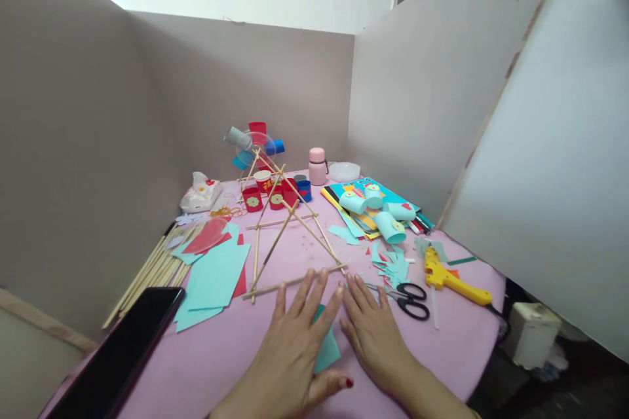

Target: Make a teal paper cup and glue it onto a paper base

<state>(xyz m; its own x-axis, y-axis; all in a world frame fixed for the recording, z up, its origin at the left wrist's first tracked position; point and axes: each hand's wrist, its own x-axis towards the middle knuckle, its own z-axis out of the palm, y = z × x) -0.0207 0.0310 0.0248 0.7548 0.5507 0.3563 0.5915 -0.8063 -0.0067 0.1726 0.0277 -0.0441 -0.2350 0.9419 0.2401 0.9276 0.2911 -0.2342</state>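
Note:
My left hand (293, 340) lies flat with fingers spread on a small piece of teal paper (325, 348) on the pink table (230, 366). My right hand (372, 330) rests flat beside it, fingers stretched, just right of the paper. Just beyond my fingertips lies a frame of wooden sticks (289, 242) shaped like a triangle. Black-handled scissors (410, 299) lie right of my right hand.
Teal and red paper sheets (213, 272), loose sticks (152, 272) and a dark phone (120, 353) lie at left. A yellow glue gun (449, 278), teal paper rolls (383, 213), red cups (268, 196), a stick wheel model (255, 144) and a pink bottle (317, 167) stand further back. White partition boards surround the table.

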